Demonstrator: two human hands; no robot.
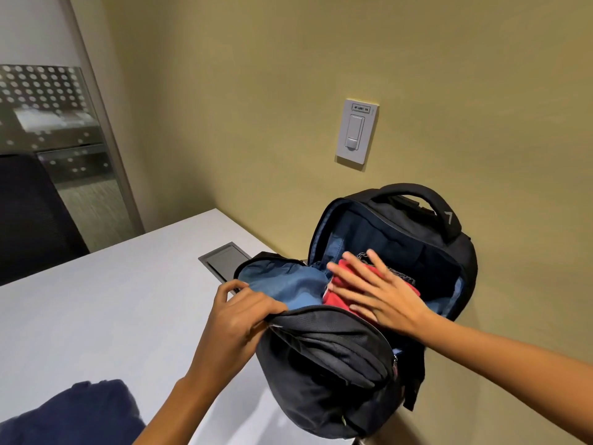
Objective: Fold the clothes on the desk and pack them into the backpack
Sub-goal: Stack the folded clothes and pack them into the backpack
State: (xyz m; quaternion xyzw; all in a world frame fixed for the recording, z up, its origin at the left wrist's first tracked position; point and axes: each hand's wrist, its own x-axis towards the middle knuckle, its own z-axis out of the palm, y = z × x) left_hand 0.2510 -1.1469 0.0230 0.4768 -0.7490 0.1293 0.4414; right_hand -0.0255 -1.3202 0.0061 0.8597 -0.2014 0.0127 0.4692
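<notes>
Head view: the desk (112,300) holds the open backpack (321,380). A dark-blue garment (80,412) lies well back from the left fingers, apparently still unpacked. A red garment (335,300) sits inside the backpack under the right hand's (385,293) flat, spread fingers. The left hand (237,316) pinches the flap edge. Packing looks partly done.

Left hand (237,311) curled, pinching the backpack (321,364) rim, right hand (382,295) flat, fingers spread, palm down, forearms extended
</notes>
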